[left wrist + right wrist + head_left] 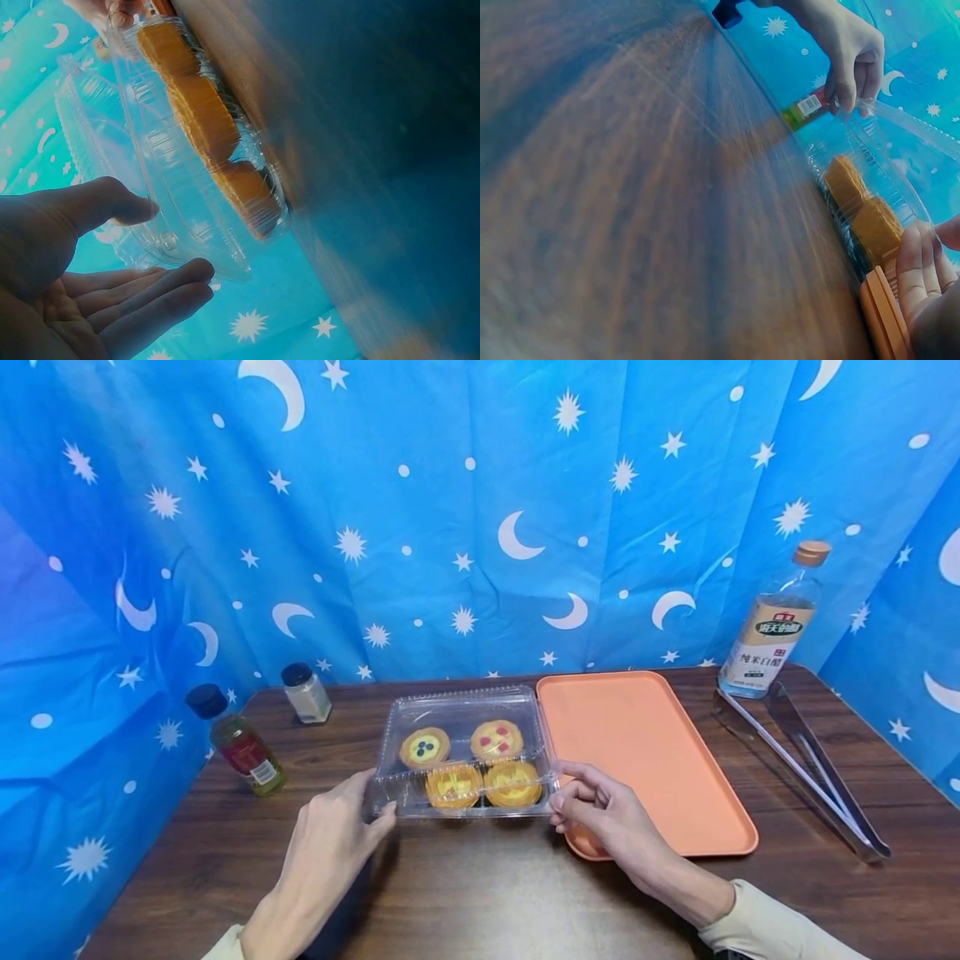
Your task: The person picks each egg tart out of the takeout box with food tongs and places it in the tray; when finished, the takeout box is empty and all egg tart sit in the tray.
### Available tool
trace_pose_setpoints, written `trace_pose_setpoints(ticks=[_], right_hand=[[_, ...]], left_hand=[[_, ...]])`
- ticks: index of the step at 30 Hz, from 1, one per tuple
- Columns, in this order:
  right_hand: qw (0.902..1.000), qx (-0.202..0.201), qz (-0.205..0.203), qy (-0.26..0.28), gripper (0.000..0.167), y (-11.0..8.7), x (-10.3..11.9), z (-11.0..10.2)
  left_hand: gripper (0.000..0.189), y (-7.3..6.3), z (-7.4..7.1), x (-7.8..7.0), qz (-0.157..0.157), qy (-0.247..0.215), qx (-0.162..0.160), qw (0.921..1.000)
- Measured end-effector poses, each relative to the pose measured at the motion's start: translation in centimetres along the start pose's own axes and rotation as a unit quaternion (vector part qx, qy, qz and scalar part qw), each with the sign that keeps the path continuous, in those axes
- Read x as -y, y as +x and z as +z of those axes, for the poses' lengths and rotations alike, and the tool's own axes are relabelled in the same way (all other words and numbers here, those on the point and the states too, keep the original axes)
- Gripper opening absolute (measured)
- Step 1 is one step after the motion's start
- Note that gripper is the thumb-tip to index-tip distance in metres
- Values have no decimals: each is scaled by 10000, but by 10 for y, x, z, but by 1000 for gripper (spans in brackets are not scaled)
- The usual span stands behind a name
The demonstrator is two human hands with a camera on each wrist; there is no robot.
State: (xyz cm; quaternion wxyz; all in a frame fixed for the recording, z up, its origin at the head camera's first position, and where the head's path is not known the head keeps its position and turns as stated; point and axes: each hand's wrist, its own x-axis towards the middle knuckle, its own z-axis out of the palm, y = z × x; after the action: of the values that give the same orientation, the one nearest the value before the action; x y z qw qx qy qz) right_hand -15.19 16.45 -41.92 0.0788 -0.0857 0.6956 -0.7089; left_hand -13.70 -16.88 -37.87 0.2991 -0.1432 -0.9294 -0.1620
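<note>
A clear plastic clamshell box stands on the wooden table, its lid tilted up in the left wrist view. Inside are several tarts; one at the back has dark berries, another red pieces, and the front ones look plain yellow. My left hand pinches the box's left front corner between thumb and fingers. At the opposite front corner, my right hand pinches the plastic edge, with part of the hand above an orange tray. Both hands hold lid-side plastic, seen above the tarts in the left wrist view.
Right of the tray lie metal tongs, beside a tall clear vinegar bottle. On the left stand a small dark-capped bottle and a seasoning jar. A blue curtain with moons and stars hangs behind the table.
</note>
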Motion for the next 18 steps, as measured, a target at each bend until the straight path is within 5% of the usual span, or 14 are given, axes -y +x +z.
trace_pose_setpoints(ticks=[18], right_hand=[[10000, -20, -25, -1, 58, -1, 0, 0]], left_hand=[[36, 0, -5, -2, -114, -59, 265, 9996]])
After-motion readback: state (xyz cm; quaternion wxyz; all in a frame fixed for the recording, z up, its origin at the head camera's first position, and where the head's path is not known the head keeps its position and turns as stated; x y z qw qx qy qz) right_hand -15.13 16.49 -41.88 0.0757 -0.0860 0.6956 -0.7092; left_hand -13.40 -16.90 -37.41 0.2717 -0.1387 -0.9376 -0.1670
